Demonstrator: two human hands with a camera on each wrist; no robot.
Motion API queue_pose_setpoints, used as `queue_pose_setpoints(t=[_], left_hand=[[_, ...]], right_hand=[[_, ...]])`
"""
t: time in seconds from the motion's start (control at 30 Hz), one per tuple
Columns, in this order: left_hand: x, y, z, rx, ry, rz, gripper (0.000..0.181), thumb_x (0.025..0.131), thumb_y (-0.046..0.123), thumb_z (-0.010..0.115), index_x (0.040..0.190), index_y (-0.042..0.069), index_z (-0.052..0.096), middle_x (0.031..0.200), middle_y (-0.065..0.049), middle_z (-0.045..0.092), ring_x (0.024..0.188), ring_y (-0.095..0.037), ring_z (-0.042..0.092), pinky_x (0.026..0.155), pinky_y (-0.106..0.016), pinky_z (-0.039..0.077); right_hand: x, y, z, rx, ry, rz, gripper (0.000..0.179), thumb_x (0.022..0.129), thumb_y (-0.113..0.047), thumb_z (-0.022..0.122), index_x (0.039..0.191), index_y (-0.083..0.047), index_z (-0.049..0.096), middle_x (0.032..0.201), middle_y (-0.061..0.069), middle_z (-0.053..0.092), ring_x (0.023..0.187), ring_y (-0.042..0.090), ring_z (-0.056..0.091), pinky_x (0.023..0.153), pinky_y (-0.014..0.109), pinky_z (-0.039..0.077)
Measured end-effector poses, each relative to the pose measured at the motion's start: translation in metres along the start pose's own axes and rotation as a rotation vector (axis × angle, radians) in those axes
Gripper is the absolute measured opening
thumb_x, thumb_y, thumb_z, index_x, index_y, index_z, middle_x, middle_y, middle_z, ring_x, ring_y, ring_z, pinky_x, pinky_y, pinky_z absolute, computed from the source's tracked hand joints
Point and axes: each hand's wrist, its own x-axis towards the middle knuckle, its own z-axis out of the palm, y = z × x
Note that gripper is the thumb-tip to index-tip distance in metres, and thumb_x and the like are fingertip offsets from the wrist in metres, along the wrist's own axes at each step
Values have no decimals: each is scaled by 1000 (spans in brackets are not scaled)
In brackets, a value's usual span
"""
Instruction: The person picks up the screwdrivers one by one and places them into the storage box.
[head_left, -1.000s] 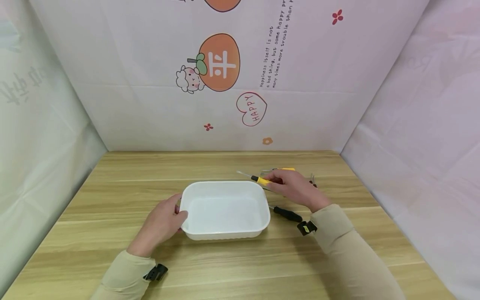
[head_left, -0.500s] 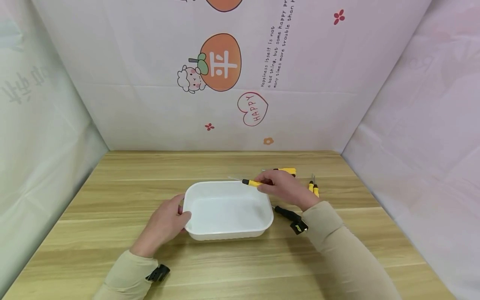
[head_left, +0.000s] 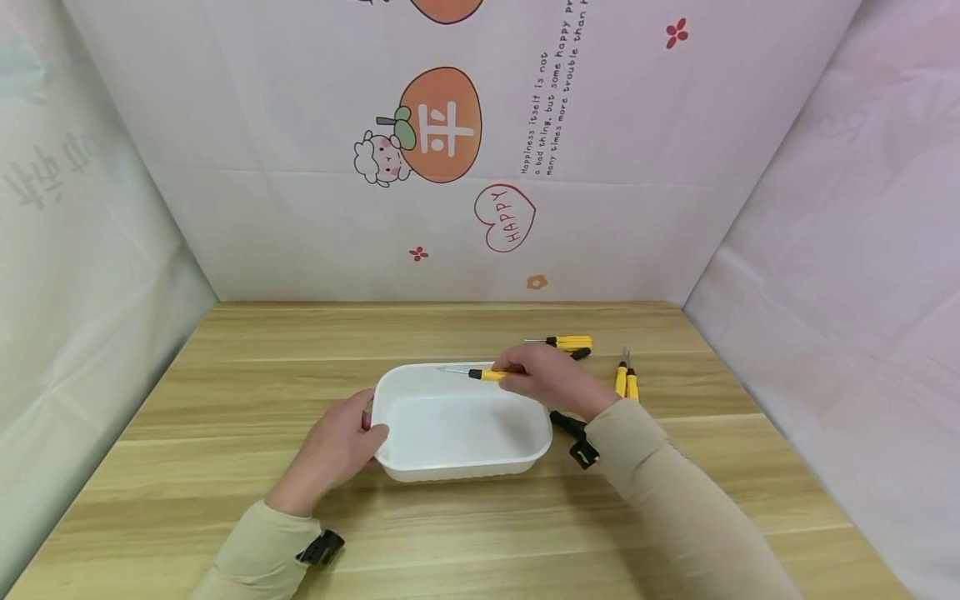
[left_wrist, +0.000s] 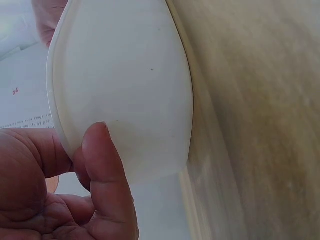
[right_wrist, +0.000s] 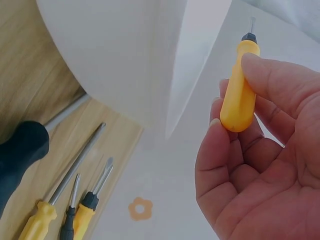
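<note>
A white rectangular plastic bin (head_left: 461, 475) stands on the wooden table. My left hand (head_left: 333, 450) grips its left end, thumb on the rim and fingers against the outer wall, as the left wrist view (left_wrist: 105, 185) also shows. Over the far right part of the bin, my right hand (head_left: 551, 379) pinches a small screwdriver (head_left: 487, 375) by its yellow handle. The shaft points left, above the bin's far rim. In the right wrist view, thumb and fingers close round the screwdriver's yellow handle (right_wrist: 239, 102). Inside the bin only bare white floor shows.
Behind my right hand lie several yellow-handled screwdrivers (head_left: 573, 342) and a black handle (head_left: 581, 354). Two more yellow screwdrivers (head_left: 632, 385) lie farther right. A black-handled screwdriver (head_left: 567, 423) lies by the bin's right end, partly under my wrist. White printed sheets (head_left: 337, 233) enclose the table.
My right hand has carried the screwdriver left, from beside the bin to above it. The bin has shifted slightly right with my left hand still gripping it.
</note>
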Motion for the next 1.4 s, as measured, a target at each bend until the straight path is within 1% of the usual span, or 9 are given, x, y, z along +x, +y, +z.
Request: queue_pose_setpoints(t=[0.23, 0.43, 0.67, 0.87, 1.0, 1.3, 1.4], left_hand=[[-1, 2, 1, 1, 1, 3, 52, 96, 12, 59, 146, 2, 53, 83, -5, 65, 62, -17, 66, 56, -30, 51], [-2, 2, 1, -4, 2, 6, 50, 95, 12, 59, 145, 3, 55, 82, -4, 64, 61, -16, 66, 57, -31, 52], [-4, 2, 1, -15, -2, 4, 52, 96, 11, 59, 146, 3, 54, 82, -5, 64, 61, -16, 66, 57, -31, 52], [-3, 2, 1, -33, -7, -2, 54, 96, 12, 59, 148, 2, 52, 83, -5, 64, 61, -18, 67, 57, -31, 53], [-3, 2, 1, -24, -4, -4, 54, 96, 12, 59, 149, 3, 51, 83, -4, 64, 62, -18, 67, 58, -31, 52], [-3, 2, 1, -22, -4, -8, 54, 96, 12, 59, 149, 3, 51, 82, -5, 63, 61, -18, 66, 58, -32, 52], [-3, 2, 1, -21, -4, -10, 54, 96, 12, 59, 149, 2, 51, 82, -5, 63, 61, -18, 66, 57, -32, 51]], right_hand=[[8, -3, 8, -73, -24, -53, 18, 101, -14, 69, 117, -11, 76, 98, -3, 71, 80, 14, 57, 72, 28, 51], [14, -7, 14, -121, -48, -33, 18, 101, -16, 69, 117, -12, 76, 98, -4, 71, 78, 13, 56, 72, 28, 50], [21, -7, 23, -124, -53, -9, 17, 101, -17, 70, 116, -14, 77, 101, -4, 72, 82, 14, 58, 77, 29, 53], [27, -6, 31, -145, -57, -13, 16, 101, -17, 71, 116, -16, 77, 103, -5, 73, 83, 13, 58, 79, 30, 53], [32, -4, 37, -172, -60, -12, 16, 101, -18, 71, 116, -17, 78, 105, -6, 73, 84, 11, 58, 80, 30, 54], [39, -2, 50, -231, -81, -7, 18, 101, -18, 70, 118, -17, 78, 109, -5, 76, 85, 10, 60, 86, 31, 55], [41, -2, 53, -254, -81, -15, 18, 101, -17, 71, 117, -17, 78, 110, -5, 76, 90, 10, 61, 90, 32, 56]])
